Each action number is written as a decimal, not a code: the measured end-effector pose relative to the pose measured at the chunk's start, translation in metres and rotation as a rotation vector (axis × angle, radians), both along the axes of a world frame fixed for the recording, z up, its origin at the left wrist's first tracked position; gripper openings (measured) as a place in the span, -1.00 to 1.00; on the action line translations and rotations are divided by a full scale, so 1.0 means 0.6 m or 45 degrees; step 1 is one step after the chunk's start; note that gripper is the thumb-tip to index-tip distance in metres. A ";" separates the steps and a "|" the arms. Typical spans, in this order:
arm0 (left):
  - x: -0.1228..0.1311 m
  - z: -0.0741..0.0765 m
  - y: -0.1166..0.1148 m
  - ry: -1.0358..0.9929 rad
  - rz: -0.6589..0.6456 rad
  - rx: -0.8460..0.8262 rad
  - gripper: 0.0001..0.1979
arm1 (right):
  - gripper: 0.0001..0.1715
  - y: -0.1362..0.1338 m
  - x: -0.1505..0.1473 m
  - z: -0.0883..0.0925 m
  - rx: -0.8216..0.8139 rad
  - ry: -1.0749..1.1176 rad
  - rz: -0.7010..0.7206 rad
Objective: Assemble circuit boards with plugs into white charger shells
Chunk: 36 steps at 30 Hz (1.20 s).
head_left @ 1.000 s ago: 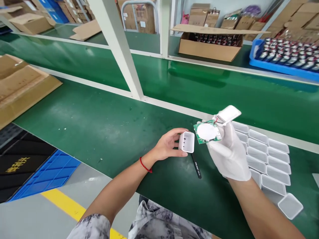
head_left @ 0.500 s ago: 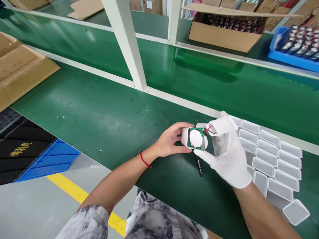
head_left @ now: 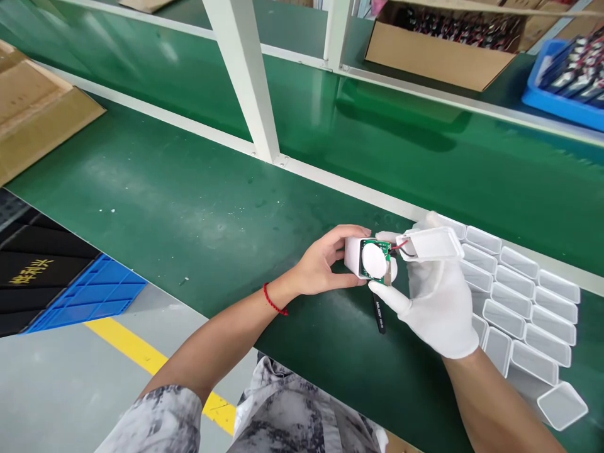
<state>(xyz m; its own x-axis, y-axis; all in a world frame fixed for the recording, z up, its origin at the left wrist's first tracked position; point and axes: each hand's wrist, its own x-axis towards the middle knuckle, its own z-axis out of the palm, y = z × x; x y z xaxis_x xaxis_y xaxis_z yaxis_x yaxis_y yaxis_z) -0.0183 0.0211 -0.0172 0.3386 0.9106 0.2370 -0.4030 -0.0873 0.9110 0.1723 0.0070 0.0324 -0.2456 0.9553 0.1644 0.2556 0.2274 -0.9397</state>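
My bare left hand (head_left: 323, 261) is closed around a white plastic housing (head_left: 353, 257). At the housing's open end shows a green circuit board (head_left: 383, 277) with a round white disc (head_left: 374, 260) on it. My right hand (head_left: 431, 296), in a white glove, has its thumb and fingers at the board's edges. A white rectangular cover (head_left: 434, 244) rests over the gloved fingers, joined to the board by red and black wires (head_left: 400, 246). Beneath the hands, black tweezers (head_left: 379, 313) lie on the green table (head_left: 189, 207).
Several white open housings (head_left: 509, 283) stand in rows on the right. A cardboard box (head_left: 438, 56) and a blue tray (head_left: 561, 88) with wired parts sit on the shelf behind. A white post (head_left: 245, 82) rises mid-table. Cardboard (head_left: 42, 119) lies at left; a blue-black crate (head_left: 89, 296) is below.
The view has shifted slightly. Both hands keep the same hold on the housing and board, and the cover over the gloved fingers has moved a little to the right.
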 end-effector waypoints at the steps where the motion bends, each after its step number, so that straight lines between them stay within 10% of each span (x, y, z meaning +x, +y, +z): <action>1: 0.000 -0.001 0.000 -0.001 -0.002 0.000 -0.41 | -0.03 0.000 0.000 -0.001 -0.002 0.009 -0.009; 19: 0.001 -0.003 0.000 -0.005 -0.007 -0.017 -0.42 | 0.03 -0.006 -0.005 -0.007 0.065 -0.110 -0.097; 27: -0.002 -0.004 0.000 0.030 -0.010 -0.012 -0.42 | -0.37 -0.006 -0.022 0.012 0.126 -0.217 -0.112; 36: 0.000 -0.004 0.000 -0.014 0.014 -0.059 -0.39 | 0.18 -0.009 -0.018 0.007 0.025 -0.126 0.038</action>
